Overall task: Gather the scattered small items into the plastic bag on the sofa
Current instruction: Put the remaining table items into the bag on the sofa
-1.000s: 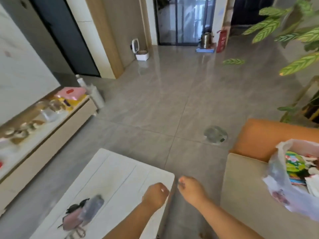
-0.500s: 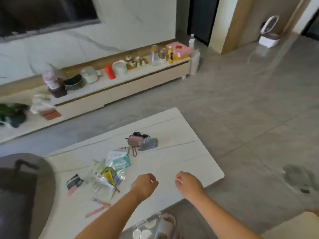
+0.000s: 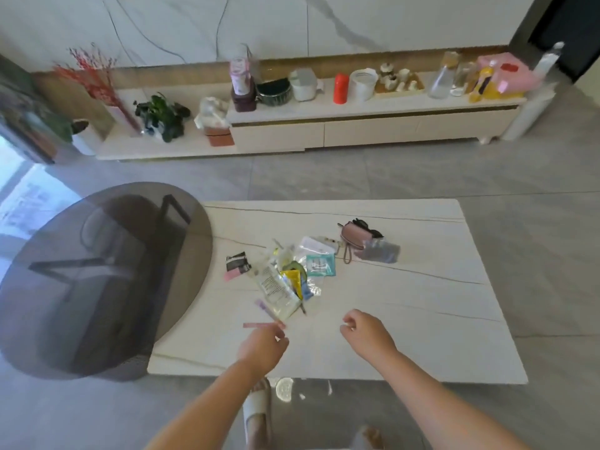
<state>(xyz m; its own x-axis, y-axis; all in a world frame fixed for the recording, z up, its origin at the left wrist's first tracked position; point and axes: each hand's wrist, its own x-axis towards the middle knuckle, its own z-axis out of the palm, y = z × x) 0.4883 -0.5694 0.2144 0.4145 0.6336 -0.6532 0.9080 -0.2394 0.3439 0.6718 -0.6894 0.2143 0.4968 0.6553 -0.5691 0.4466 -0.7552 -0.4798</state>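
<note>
A heap of sachets (image 3: 287, 277) lies mid-counter (image 3: 422, 319), with a small card packet (image 3: 238, 264) just left of it and a zip pouch (image 3: 355, 238) to its right, a flat packet (image 3: 380, 251) touching the pouch's near side. A thin strip (image 3: 259, 325) lies nearer the front edge (just before the left hand (image 3: 263, 347)). The right hand (image 3: 368, 332) hovers right of it. A round glass table (image 3: 97, 277) overlaps the counter's left end; a long low cabinet (image 3: 324, 125) stands behind, along the wall.

Bare forearms, no sleeves; a white slipper (image 3: 258, 405) on one foot.
</note>
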